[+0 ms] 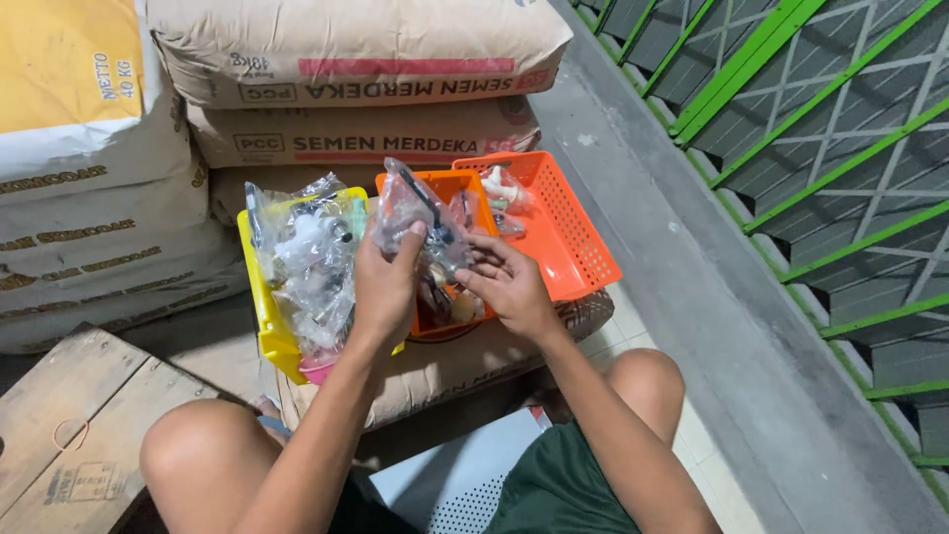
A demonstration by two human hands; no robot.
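Both hands meet over the baskets: left hand (386, 282) grips a clear plastic bag (415, 213) of small parts w/ a dark piece inside, thumb on top, bag held upright above the small orange basket (450, 188); right hand (509, 287) sits just beside it, fingers half-curled, tips touching the bag's lower edge & the packets below. Yellow basket (269, 326) on the left is stuffed w/ more clear bags (306, 252); larger orange basket (568, 232) on the right holds a few white fittings (499, 186). Baskets rest on a cement sack (435, 371); more sacks (366, 94) stacked behind; wooden crate (69, 425) at lower left; green railing (820, 148) on the right.
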